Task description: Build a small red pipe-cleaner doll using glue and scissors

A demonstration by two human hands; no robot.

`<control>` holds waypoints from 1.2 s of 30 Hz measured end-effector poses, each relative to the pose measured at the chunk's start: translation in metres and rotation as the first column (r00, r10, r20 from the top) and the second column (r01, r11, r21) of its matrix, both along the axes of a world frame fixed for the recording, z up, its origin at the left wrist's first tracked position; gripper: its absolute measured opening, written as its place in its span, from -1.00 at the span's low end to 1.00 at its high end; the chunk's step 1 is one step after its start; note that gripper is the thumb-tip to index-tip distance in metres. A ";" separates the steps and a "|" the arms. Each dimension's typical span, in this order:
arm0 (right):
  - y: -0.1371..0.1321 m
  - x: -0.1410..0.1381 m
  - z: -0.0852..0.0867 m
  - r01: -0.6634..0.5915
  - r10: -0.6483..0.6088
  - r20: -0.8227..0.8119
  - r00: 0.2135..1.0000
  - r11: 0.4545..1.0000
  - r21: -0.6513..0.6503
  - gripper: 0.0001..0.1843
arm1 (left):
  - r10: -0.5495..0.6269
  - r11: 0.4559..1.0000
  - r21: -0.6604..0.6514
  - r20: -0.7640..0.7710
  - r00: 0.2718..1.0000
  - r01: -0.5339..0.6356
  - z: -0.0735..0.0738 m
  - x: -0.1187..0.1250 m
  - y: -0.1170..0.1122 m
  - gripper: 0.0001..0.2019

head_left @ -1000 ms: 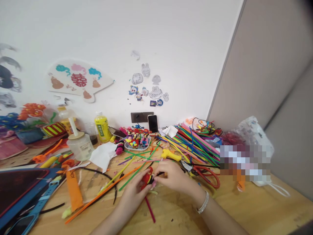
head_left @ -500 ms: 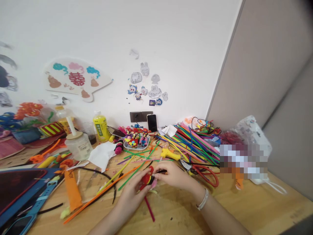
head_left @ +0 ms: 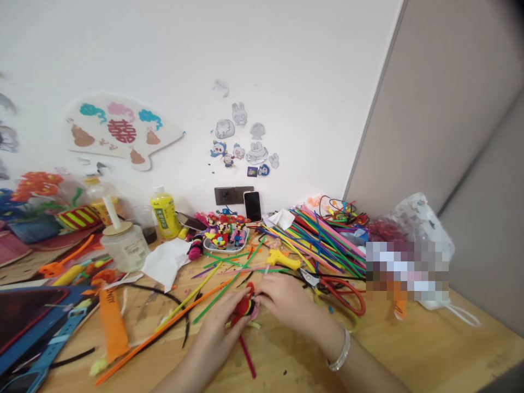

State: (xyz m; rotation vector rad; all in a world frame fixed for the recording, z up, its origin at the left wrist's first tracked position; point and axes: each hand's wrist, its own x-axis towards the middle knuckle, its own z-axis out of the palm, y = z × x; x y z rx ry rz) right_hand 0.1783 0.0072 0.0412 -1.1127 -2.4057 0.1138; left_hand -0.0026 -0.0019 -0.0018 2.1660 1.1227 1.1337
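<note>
Between my hands is a small red, black and yellow figure (head_left: 244,307) that looks made of fuzzy pipe cleaners. My left hand (head_left: 219,330) grips it from the left, thumb and fingers closed around its side. From the right, my right hand (head_left: 289,303) has its fingertips pinched together against the figure's edge; what lies in the pinch is hidden. A magenta pipe cleaner (head_left: 248,357) extends toward me from below the figure. Just beyond my right hand lies a yellow glue gun (head_left: 284,259), and red-handled scissors (head_left: 341,295) rest to its right.
Bundled coloured pipe cleaners (head_left: 327,240) spread at the back right. A tray (head_left: 229,251) of small figures stands behind my hands, with a yellow bottle (head_left: 164,213) and a glass jar (head_left: 125,248) to its left. Long orange and green strips cross the table.
The view has shifted slightly, so most things sit a little further left. A dark strip seen at my right fingertips earlier no longer shows. My left hand keeps its grip on the figure.
</note>
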 end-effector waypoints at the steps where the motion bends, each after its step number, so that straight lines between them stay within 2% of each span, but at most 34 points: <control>1: 0.000 -0.002 -0.002 0.014 -0.016 0.048 0.999 0.998 0.053 -0.92 | 0.007 1.000 0.016 -0.003 1.000 -0.007 -0.001 0.000 0.000 -0.61; 5: 0.001 -0.009 -0.009 0.042 -0.072 0.163 0.984 0.983 0.181 -0.91 | 0.001 0.998 0.058 -0.031 1.000 0.001 -0.003 -0.002 0.001 -0.60; 14: -0.005 -0.018 -0.015 0.115 -0.177 0.224 0.958 0.957 0.267 -0.92 | 0.032 0.992 0.129 -0.127 0.991 -0.016 -0.005 -0.004 0.001 -0.62; 20: -0.003 -0.019 -0.025 0.108 -0.145 0.145 0.979 0.966 0.235 -0.95 | 0.128 0.985 0.133 -0.119 0.985 -0.112 -0.011 -0.007 0.005 -0.61; 25: 0.001 -0.020 -0.034 0.111 -0.135 0.085 0.987 0.964 0.242 -0.89 | 0.154 0.977 0.165 -0.085 0.985 -0.138 -0.011 -0.006 0.005 -0.62; 28: -0.001 -0.025 -0.037 0.115 -0.154 0.098 0.983 0.938 0.327 -0.85 | 0.149 0.975 0.177 -0.087 0.985 -0.132 -0.009 -0.004 0.003 -0.62; 32: -0.003 -0.028 -0.038 0.099 -0.168 0.102 0.980 0.872 0.479 -0.81 | 0.145 0.978 0.169 -0.115 0.983 -0.124 -0.007 -0.002 0.002 -0.64; 36: 0.002 -0.024 -0.039 0.116 -0.157 0.043 0.987 0.864 0.490 -0.78 | 0.171 0.972 0.186 -0.130 0.977 -0.146 -0.008 -0.007 0.008 -0.63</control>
